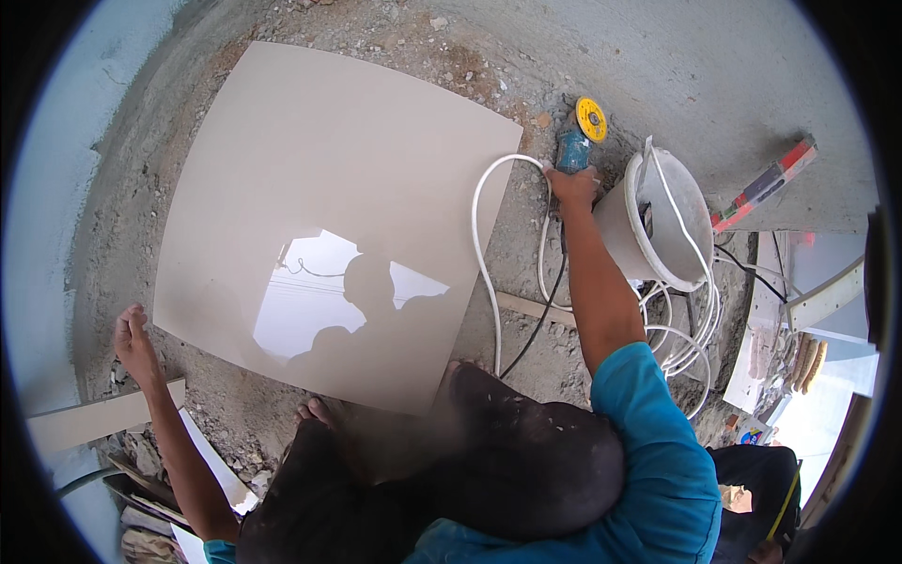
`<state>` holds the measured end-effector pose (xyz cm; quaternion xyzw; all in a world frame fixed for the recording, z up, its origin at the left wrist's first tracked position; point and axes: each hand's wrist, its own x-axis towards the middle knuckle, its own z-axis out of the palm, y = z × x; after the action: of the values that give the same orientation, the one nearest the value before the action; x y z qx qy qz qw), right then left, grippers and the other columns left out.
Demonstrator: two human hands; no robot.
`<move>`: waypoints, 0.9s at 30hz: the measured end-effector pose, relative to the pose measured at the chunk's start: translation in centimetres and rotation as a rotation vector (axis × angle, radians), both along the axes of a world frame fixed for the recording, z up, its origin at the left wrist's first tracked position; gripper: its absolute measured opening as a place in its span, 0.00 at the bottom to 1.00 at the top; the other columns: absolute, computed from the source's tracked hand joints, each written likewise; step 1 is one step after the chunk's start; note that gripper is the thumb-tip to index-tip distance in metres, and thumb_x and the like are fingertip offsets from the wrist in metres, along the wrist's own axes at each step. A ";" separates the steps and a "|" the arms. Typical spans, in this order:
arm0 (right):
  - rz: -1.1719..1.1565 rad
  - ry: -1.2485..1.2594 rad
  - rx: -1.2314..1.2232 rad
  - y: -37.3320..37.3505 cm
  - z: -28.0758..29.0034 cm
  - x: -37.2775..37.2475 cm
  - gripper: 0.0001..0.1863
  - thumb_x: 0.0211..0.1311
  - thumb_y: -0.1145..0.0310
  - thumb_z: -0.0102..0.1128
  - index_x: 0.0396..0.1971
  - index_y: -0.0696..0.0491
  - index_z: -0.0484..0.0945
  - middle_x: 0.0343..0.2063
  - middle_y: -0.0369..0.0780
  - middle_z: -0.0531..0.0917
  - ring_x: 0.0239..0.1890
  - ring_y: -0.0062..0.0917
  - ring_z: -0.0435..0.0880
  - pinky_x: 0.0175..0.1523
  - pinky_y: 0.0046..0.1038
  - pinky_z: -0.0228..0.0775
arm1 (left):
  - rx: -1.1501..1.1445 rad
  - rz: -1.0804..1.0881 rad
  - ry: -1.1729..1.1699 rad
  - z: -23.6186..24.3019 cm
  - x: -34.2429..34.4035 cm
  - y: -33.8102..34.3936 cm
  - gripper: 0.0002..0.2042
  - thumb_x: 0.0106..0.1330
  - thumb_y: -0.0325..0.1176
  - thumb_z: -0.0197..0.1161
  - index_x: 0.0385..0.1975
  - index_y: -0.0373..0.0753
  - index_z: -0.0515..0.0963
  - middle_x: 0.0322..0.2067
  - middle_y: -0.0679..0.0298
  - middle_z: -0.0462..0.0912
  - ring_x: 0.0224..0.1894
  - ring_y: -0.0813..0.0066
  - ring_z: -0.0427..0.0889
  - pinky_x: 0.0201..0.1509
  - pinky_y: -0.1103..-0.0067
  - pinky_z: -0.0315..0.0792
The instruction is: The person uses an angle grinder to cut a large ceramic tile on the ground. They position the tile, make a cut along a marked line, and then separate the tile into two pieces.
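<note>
A large glossy beige tile (329, 150) lies on rough ground in front of my knees, mirroring bright light and a dark outline. Past its right edge, my right hand (573, 185) grips the body of a teal angle grinder (572, 150) with a yellow disc (591, 119). Whether the disc spins I cannot tell. A white cable (481, 226) loops over the tile's right side near that hand. My left hand (136, 343) is raised beside the tile's left corner, its fingers curled; anything inside them is hidden.
A pale bucket (615, 226) stands right of my right forearm, with coiled white cable (695, 348) below it. A red and grey spirit level (766, 183) leans on the wall. Tile strips (103, 414) and rubble lie at lower left. Another person's dark-clothed leg (785, 479) shows at lower right.
</note>
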<state>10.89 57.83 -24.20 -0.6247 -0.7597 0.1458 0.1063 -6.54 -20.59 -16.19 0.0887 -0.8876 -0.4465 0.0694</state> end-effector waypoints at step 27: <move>1.005 0.748 -1.197 -46.1 20.5 -11.8 0.20 0.52 0.76 0.72 0.45 0.58 0.75 0.37 0.39 0.82 0.33 0.22 0.84 0.40 0.25 0.80 | 1.557 0.157 -0.307 7.3 15.0 22.6 0.27 0.65 0.34 0.74 0.57 0.29 0.68 0.50 0.56 0.81 0.50 0.76 0.81 0.56 0.80 0.75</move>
<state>-0.92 11.77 -3.68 -0.0767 -0.6565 0.7467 -0.0744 8.49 2.01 -8.86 0.2346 -0.3116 -0.9149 -0.1045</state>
